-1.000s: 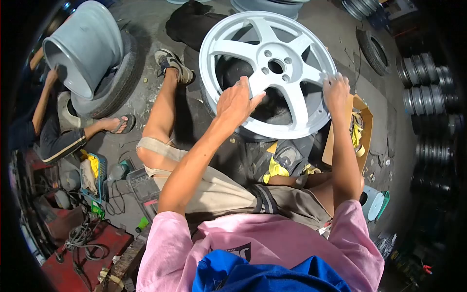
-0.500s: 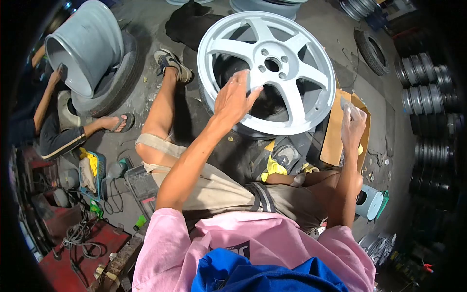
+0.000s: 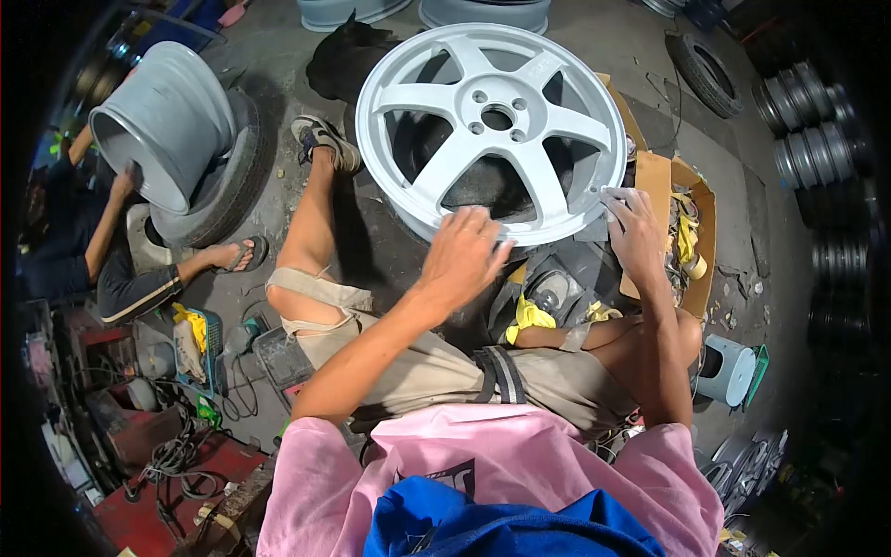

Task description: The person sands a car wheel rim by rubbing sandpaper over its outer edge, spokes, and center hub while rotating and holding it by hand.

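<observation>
A white six-spoke wheel rim [image 3: 534, 176] lies face up in front of me, raised off the floor on a dark support. My left hand [image 3: 461, 265] is at its near edge, fingers together and bent over the lip, thumb apart. A greyish patch shows by those fingertips, too small to name. At the right edge of the wheel, my right hand [image 3: 637, 232] has its fingers bent against the outer lip near the valve hole. A small grey piece seems pinched at its fingertips, mostly hidden.
An open cardboard box [image 3: 654, 176] with yellow scraps stands right of the wheel. A black dog [image 3: 348, 60] lies behind it. At left, another person's hand [image 3: 123, 181] reaches to a grey wheel barrel [image 3: 172, 121] on a tyre [image 3: 227, 190]. Stacked wheels [image 3: 807, 153] stand far right.
My left hand has moved from the spokes to the wheel's near edge. My right hand has come from above the box to the wheel's right edge. The view has shifted slightly.
</observation>
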Motion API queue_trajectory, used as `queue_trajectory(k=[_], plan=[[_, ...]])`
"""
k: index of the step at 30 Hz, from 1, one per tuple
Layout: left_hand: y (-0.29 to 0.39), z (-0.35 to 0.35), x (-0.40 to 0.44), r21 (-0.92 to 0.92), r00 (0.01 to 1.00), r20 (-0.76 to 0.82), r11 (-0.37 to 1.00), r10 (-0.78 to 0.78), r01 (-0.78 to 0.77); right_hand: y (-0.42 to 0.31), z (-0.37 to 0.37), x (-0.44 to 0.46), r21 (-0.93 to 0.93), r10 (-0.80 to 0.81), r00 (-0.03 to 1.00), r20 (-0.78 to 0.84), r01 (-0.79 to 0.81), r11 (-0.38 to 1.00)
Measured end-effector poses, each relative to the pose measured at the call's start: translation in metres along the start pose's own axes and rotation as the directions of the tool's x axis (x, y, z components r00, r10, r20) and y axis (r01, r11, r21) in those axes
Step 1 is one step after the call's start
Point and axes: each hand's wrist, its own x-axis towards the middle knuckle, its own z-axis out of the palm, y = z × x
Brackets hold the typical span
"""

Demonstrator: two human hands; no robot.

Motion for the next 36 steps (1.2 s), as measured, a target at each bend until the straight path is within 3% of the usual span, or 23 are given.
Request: queue_trajectory(k=[3, 6, 7, 9, 13, 16, 20, 22, 23, 25, 26, 27, 28, 29, 30, 31, 33, 34, 36], plan=[[0.023, 0.026, 0.008, 0.038, 0.999, -0.019, 0.999, 0.039, -0.038, 0.005, -0.004, 0.004, -0.044, -0.017, 0.995, 0.095, 0.021, 0.999], [0.041, 0.038, 0.013, -0.093, 1.000, 0.003, 0.996, 0.014, -0.013, -0.008, -0.012, 0.006, 0.035, -0.062, 0.978, 0.197, 0.056, 0.998], [0.040, 0.036, 0.012, -0.097, 1.000, 0.001, 0.995, 0.009, -0.009, -0.020, -0.009, 0.005, 0.034, -0.064, 0.977, 0.202, 0.059, 0.998], [0.030, 0.029, 0.009, -0.104, 1.000, -0.019, 0.995, 0.013, -0.015, -0.048, 0.002, 0.004, 0.146, -0.221, 0.955, 0.200, 0.194, 0.970], [-0.008, -0.009, -0.005, -0.051, 1.000, -0.030, 0.999, -0.005, 0.004, -0.041, 0.014, 0.015, 0.216, -0.315, 0.915, 0.253, 0.264, 0.940], [-0.033, -0.043, -0.010, -0.025, 0.996, -0.085, 0.999, 0.022, -0.024, -0.018, -0.008, 0.035, 0.089, -0.284, 0.876, 0.390, 0.271, 0.958], [-0.049, -0.064, -0.004, -0.094, 0.984, -0.160, 0.993, -0.079, 0.064, -0.044, 0.009, 0.030, 0.014, -0.329, 0.871, 0.365, 0.348, 0.937], [-0.060, -0.067, 0.002, -0.108, 0.969, -0.220, 0.990, -0.113, 0.091, -0.066, 0.029, 0.022, 0.131, -0.285, 0.934, 0.216, 0.262, 0.956], [-0.065, -0.067, 0.006, -0.110, 0.968, -0.220, 0.989, -0.118, 0.096, -0.079, 0.032, 0.026, 0.133, -0.287, 0.932, 0.220, 0.263, 0.956], [-0.075, -0.070, 0.014, -0.113, 0.953, -0.272, 0.988, -0.132, 0.105, -0.114, 0.023, 0.045, 0.279, -0.178, 0.893, 0.414, 0.061, 0.958], [-0.081, -0.070, 0.019, -0.134, 0.931, -0.334, 0.985, -0.145, 0.106, -0.121, 0.023, 0.052, 0.420, -0.159, 0.895, 0.416, -0.034, 0.907], [-0.089, -0.070, 0.023, -0.131, 0.931, -0.335, 0.986, -0.145, 0.107, -0.124, 0.019, 0.057, 0.423, -0.162, 0.895, 0.415, -0.032, 0.906], [-0.101, -0.072, 0.024, -0.108, 0.914, -0.367, 0.984, -0.171, 0.141, -0.127, 0.016, 0.062, 0.612, -0.030, 0.901, 0.433, -0.269, 0.744], [-0.114, -0.074, 0.025, -0.086, 0.895, -0.398, 0.980, -0.201, 0.181, -0.129, 0.017, 0.066, 0.739, 0.088, 0.869, 0.486, -0.463, 0.489], [-0.129, -0.074, 0.026, -0.091, 0.867, -0.450, 0.977, -0.212, 0.192, -0.121, 0.017, 0.067, 0.718, 0.076, 0.934, 0.349, -0.319, 0.618], [-0.139, -0.079, 0.028, -0.077, 0.856, -0.459, 0.970, -0.239, 0.230, -0.114, 0.012, 0.066, 0.719, 0.072, 0.932, 0.355, -0.321, 0.617], [-0.169, -0.081, 0.035, -0.148, 0.828, -0.440, 0.938, -0.347, 0.314, -0.098, -0.005, 0.061, 0.396, -0.021, 0.963, 0.270, -0.091, 0.914], [-0.186, -0.077, 0.040, -0.151, 0.826, -0.441, 0.936, -0.352, 0.319, -0.085, -0.005, 0.051, 0.395, -0.024, 0.961, 0.274, -0.090, 0.914], [-0.219, -0.067, 0.055, -0.242, 0.790, -0.399, 0.884, -0.466, 0.399, -0.064, 0.002, 0.026, 0.160, -0.220, 0.931, 0.293, 0.179, 0.971]])
